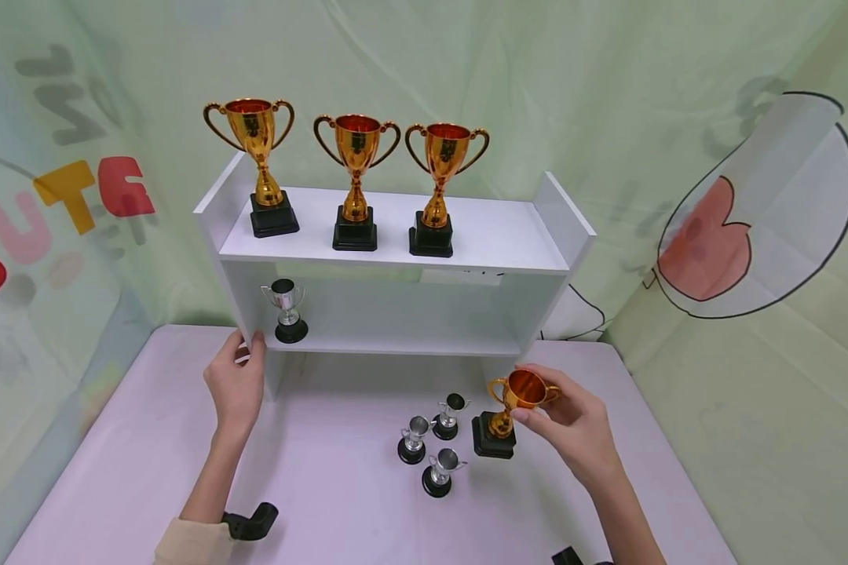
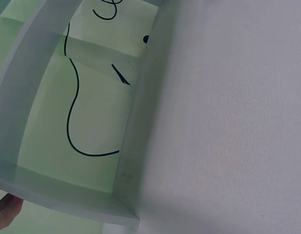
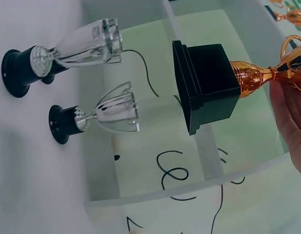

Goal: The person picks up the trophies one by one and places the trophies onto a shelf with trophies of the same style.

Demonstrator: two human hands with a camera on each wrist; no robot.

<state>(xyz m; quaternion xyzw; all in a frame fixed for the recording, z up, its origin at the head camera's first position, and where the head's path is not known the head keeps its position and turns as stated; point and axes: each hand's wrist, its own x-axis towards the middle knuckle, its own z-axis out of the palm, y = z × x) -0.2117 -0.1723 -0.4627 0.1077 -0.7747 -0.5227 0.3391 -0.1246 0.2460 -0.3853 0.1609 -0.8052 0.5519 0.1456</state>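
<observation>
My right hand (image 1: 568, 420) holds a gold trophy cup (image 1: 500, 424) by its cup and stem, above the table in front of the shelf's right side. In the right wrist view its black square base (image 3: 209, 83) points left, toward the silver cups. My left hand (image 1: 236, 388) grips the left side panel of the white shelf (image 1: 396, 314) at its front edge; in the left wrist view only fingertips (image 2: 8, 212) show beside the panel. Three small silver trophies, one of them the front silver trophy (image 1: 441, 473), stand upright on the table left of the held cup.
Three gold trophies stand on the top board, at the left (image 1: 254, 157), the middle (image 1: 356, 173) and right of the middle (image 1: 436, 188). One silver trophy (image 1: 290, 310) stands at the left of the middle board. Behind the shelf hangs a printed curtain (image 1: 558, 94); a pale cloth covers the table (image 1: 339, 486).
</observation>
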